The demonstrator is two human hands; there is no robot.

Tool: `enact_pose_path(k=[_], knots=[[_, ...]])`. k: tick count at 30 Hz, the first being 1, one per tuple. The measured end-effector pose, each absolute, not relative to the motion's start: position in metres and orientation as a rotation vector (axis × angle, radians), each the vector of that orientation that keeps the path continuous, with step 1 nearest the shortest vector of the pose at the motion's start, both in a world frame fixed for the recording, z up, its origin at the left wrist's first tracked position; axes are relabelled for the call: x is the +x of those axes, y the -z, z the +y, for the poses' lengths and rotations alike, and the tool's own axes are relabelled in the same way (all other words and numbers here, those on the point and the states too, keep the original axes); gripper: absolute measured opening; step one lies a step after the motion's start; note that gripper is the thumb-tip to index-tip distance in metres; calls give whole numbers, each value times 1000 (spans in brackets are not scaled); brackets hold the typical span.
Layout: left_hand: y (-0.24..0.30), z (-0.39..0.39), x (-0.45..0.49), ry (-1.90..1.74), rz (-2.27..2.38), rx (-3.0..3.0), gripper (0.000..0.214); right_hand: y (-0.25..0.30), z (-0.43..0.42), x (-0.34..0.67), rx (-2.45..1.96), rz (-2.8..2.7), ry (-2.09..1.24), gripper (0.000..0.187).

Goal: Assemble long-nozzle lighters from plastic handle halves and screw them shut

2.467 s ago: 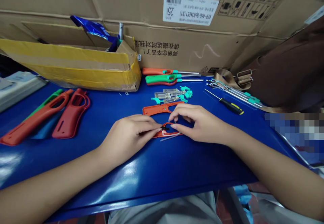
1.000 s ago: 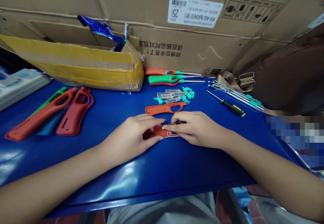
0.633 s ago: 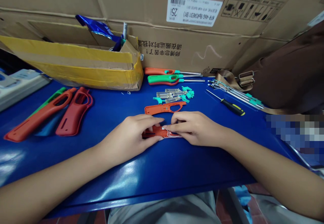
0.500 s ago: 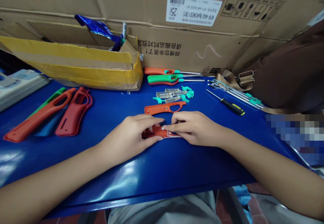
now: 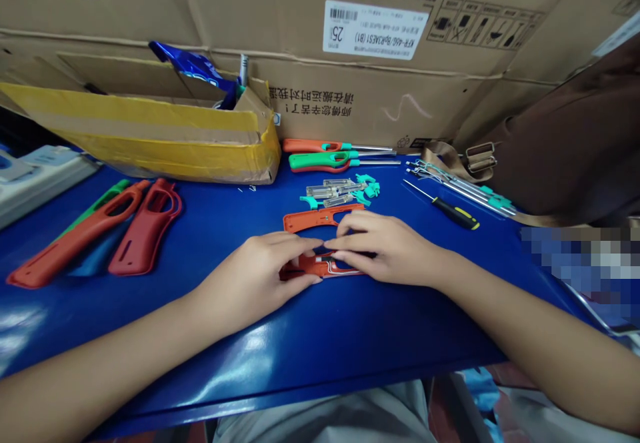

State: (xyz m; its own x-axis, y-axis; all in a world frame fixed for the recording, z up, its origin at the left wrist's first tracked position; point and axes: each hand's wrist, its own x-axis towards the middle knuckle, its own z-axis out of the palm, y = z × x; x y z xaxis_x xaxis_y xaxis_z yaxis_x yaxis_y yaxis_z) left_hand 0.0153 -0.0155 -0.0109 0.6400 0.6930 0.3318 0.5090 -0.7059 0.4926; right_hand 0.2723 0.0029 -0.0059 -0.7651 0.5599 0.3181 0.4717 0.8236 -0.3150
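Note:
An orange plastic lighter shell half [image 5: 320,267] with thin white wires in it lies on the blue table [image 5: 310,336], right in front of me. My left hand [image 5: 255,276] is closed on its left end, thumb and fingers pinching it. At the shell's right part my right hand [image 5: 390,246] presses down, fingertips curled onto the wires. A second orange shell half [image 5: 313,218] sits just behind my fingers, untouched.
Teal triggers and clear tubes [image 5: 340,193] lie behind the shells, then two finished lighters [image 5: 325,153]. A black and yellow screwdriver [image 5: 453,213] and metal rods [image 5: 465,186] lie right. Orange, red and green shells [image 5: 100,226] lie left. A taped carton [image 5: 150,129] and big boxes back the table.
The shell with wires was turned flat onto the table and both hands closed in on it. In the last half second my right fingers shifted slightly up, showing more of the wires.

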Motion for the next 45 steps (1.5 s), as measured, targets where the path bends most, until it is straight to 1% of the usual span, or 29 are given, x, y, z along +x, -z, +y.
enact_pose_path(k=[3, 6, 9, 11, 14, 19, 26, 28, 30, 31, 34, 36, 42, 45], knots=[[8, -17, 14, -656, 960, 2558, 33, -2, 12, 282, -969, -2387, -178, 26], [3, -17, 13, -582, 962, 2586, 32, -4, 25, 298, -1264, -2254, -17, 27], [-2, -16, 13, -520, 964, 2628, 35, 1, 37, 313, -1439, -2247, -49, 29], [-4, -15, 13, -490, 975, 2646, 33, 5, 42, 318, -1477, -2255, -114, 30], [-5, -15, 12, -460, 976, 2659, 25, 10, 44, 318, -1458, -2228, -185, 26], [-2, -15, 12, -450, 960, 2661, 29, 11, 40, 308, -1479, -2216, -159, 14], [1, -15, 12, -451, 917, 2643, 25, 9, 40, 310, -1591, -2296, -148, 4], [2, -14, 12, -440, 912, 2647, 25, 2, 37, 311, -1570, -2276, -152, 5], [3, -13, 12, -440, 915, 2649, 24, -8, 31, 311, -1492, -2277, -250, 12], [3, -12, 12, -446, 915, 2648, 24, -13, 28, 310, -1429, -2305, -374, 15], [4, -12, 12, -465, 908, 2645, 24, -25, 17, 306, -1255, -2492, -924, 28], [4, -12, 12, -478, 902, 2647, 24, -29, 13, 302, -1251, -2554, -1093, 30], [4, -11, 12, -493, 897, 2627, 19, -29, 12, 296, -1357, -2552, -1166, 23], [4, -11, 13, -489, 904, 2619, 19, -25, 14, 297, -1290, -2522, -1095, 22]])
